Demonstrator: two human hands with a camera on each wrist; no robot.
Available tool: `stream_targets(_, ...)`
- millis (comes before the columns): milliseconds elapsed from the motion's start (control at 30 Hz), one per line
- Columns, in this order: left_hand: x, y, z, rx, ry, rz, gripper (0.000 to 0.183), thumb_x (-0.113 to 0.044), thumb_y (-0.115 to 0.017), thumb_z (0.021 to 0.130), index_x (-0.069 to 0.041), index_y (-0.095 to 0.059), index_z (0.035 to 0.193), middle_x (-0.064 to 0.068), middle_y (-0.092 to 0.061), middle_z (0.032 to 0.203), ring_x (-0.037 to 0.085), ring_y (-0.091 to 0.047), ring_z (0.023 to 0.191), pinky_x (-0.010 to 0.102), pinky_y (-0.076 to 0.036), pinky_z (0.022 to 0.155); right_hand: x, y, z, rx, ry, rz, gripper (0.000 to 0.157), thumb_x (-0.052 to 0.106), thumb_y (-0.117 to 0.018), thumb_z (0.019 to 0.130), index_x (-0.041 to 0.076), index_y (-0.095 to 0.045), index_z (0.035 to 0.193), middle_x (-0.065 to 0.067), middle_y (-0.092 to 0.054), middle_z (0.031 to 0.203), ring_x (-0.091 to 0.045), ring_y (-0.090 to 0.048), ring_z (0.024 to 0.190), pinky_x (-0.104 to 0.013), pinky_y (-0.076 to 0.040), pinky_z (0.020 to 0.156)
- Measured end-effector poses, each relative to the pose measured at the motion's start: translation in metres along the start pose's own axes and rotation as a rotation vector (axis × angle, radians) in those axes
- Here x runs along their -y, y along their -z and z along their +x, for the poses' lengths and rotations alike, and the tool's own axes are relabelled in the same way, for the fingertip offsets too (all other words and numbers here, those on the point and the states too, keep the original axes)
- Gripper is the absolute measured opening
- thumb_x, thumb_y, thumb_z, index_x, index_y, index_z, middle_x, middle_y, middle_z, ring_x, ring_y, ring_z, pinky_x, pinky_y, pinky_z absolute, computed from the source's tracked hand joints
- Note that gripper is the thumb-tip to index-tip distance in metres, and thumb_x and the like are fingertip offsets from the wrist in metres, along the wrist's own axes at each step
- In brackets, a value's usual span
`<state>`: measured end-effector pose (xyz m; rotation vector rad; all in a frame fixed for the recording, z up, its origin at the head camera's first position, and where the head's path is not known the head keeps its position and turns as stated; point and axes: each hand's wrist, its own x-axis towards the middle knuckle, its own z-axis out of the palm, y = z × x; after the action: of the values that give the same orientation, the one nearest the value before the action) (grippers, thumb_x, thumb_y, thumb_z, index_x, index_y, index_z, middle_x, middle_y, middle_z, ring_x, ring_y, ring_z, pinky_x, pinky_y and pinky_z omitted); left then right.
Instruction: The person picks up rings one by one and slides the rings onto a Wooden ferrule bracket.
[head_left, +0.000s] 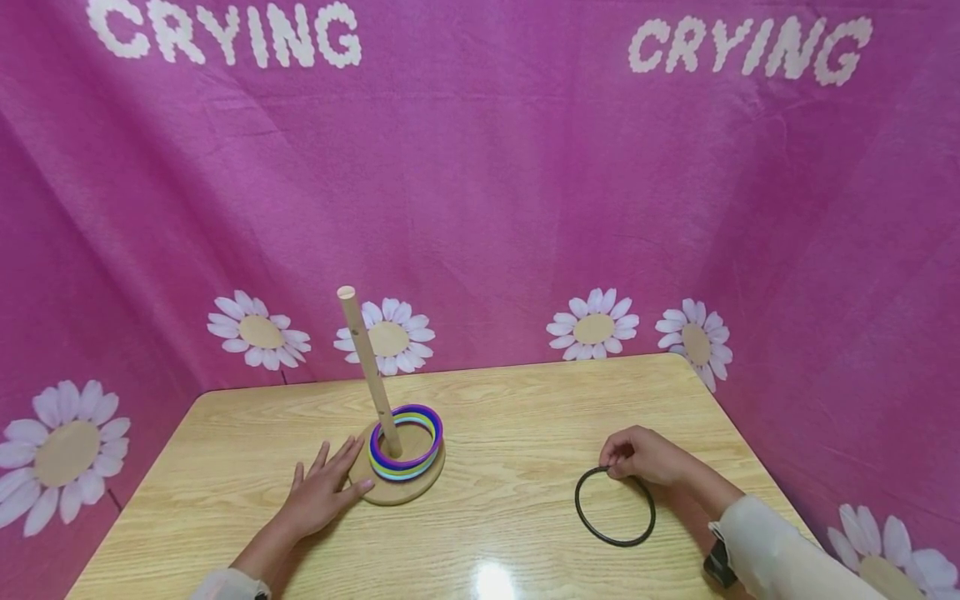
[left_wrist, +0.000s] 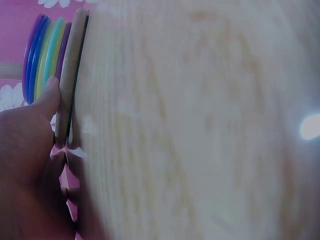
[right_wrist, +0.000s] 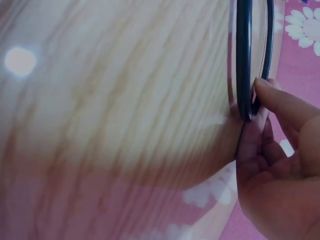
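Note:
A wooden ring-toss stand has an upright post [head_left: 364,354] on a round base [head_left: 397,497]. Several coloured rings [left_wrist: 46,60], purple, blue, yellow and light blue among them, lie stacked around the post on that base. My left hand [head_left: 318,497] rests at the base's left side with its fingers spread and fairly straight, the thumb over the near edge. On the right, my right hand [head_left: 651,456] pinches a black ring [head_left: 624,544] at its far edge between thumb and fingers. In the right wrist view the black ring [right_wrist: 243,60] appears nearly edge-on, just above the table.
The light wood-grain table [head_left: 510,433] carries the stand left of centre. A pink cloth [head_left: 487,208] with daisies and white lettering hangs behind it and at both sides. Glare [head_left: 495,579] shines on the near tabletop.

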<state>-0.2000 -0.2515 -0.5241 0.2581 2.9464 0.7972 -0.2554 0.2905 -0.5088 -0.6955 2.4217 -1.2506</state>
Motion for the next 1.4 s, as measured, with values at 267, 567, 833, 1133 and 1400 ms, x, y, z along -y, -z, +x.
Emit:
stream_targets(267,0.001,0.0,0.0,-0.006,-0.01,-0.001,0.081,-0.057,-0.057,0.101,-0.017,-0.028,0.165,0.013,-0.024,0.17,0.052,-0.004,0.155,0.082,0.006,0.11,0.002,-0.001,0.001,-0.031,-0.015,-0.002,0.008,-0.003,-0.076,0.086,-0.003,-0.072,0.093,-0.005,-0.068,0.083,-0.007,-0.056,0.076,-0.02,-0.047,0.07)
stream_targets(567,0.002,0.0,0.0,-0.003,-0.007,-0.004,0.081,-0.058,-0.056,0.101,-0.018,-0.026,0.165,0.012,-0.023,0.17,0.051,-0.003,0.155,0.082,0.007,0.11,0.002,-0.001,0.003,-0.047,-0.038,0.022,0.008,-0.005,-0.076,0.085,-0.006,-0.072,0.092,-0.006,-0.068,0.081,-0.009,-0.057,0.076,-0.02,-0.049,0.069)
stream_targets(833,0.002,-0.001,0.001,0.007,-0.002,-0.003,0.082,-0.059,-0.056,0.101,-0.018,-0.027,0.165,0.012,-0.023,0.17,0.052,-0.002,0.155,0.082,0.007,0.11,0.006,0.002,0.009,-0.04,-0.038,0.033,0.009,-0.007,-0.075,0.084,-0.009,-0.072,0.092,-0.005,-0.067,0.079,-0.007,-0.056,0.072,-0.019,-0.047,0.064)
stream_targets(1133,0.0,0.0,0.0,0.006,-0.001,-0.003,0.082,-0.058,-0.056,0.101,-0.018,-0.027,0.165,0.012,-0.023,0.17,0.051,-0.003,0.155,0.082,0.008,0.11,0.025,0.006,0.022,-0.045,-0.012,-0.009,0.006,-0.009,-0.07,0.085,-0.008,-0.072,0.091,-0.008,-0.069,0.076,-0.008,-0.057,0.068,-0.02,-0.048,0.059)
stream_targets(1400,-0.001,0.001,0.0,0.016,0.003,-0.011,0.082,-0.058,-0.056,0.101,-0.018,-0.026,0.165,0.012,-0.022,0.17,0.051,-0.002,0.155,0.081,0.009,0.111,0.05,0.012,0.042,-0.057,0.035,-0.018,0.007,-0.01,-0.07,0.086,-0.01,-0.072,0.094,-0.014,-0.069,0.08,-0.006,-0.055,0.07,-0.02,-0.047,0.063)
